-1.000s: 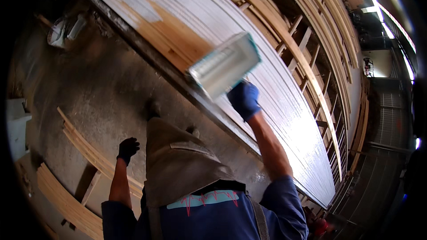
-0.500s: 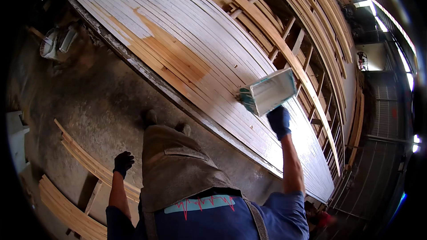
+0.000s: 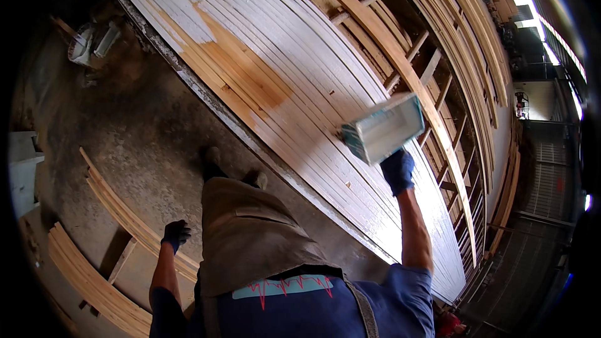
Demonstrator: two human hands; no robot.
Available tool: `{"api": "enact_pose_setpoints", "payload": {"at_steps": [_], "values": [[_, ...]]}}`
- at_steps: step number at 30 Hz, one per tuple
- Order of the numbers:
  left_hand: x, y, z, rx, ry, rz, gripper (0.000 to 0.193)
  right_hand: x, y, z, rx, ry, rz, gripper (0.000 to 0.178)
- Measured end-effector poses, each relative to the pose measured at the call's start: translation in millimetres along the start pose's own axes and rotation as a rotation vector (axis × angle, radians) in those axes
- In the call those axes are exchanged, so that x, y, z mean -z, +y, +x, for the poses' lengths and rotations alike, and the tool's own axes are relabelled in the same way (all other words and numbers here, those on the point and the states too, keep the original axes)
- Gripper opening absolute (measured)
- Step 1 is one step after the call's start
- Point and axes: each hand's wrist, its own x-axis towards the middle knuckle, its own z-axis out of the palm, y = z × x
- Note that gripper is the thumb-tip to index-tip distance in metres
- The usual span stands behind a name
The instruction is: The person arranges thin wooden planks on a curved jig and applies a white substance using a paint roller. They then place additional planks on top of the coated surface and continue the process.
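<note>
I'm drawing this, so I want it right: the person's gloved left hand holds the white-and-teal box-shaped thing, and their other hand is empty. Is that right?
Not the left: the head view shows the gloved right hand holding the white-and-teal box-shaped thing. The other hand does look empty.

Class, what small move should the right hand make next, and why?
Probably move the right hand, gripping the pale boxy tool, leftward to the brown patch: most of the boards' surface looks whitened, while wood colour shows there.
</note>
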Motion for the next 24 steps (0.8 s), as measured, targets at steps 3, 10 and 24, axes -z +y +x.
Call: {"api": "enact_pose_setpoints", "payload": {"at_steps": [3, 10, 24], "values": [[-29, 53, 11, -0.204, 0.125, 0.013, 0.021, -16, -38, 44, 0.060, 0.126, 0.065, 0.020], [-65, 80, -37, -0.235, 0.156, -0.169, 0.016, 41, 1, -17, 0.161, 0.126, 0.391, 0.015], [-88, 12, -57, -0.187, 0.226, -0.200, 0.023, 18, -34, -3, 0.587, -0.087, 0.293, 0.010]]}}
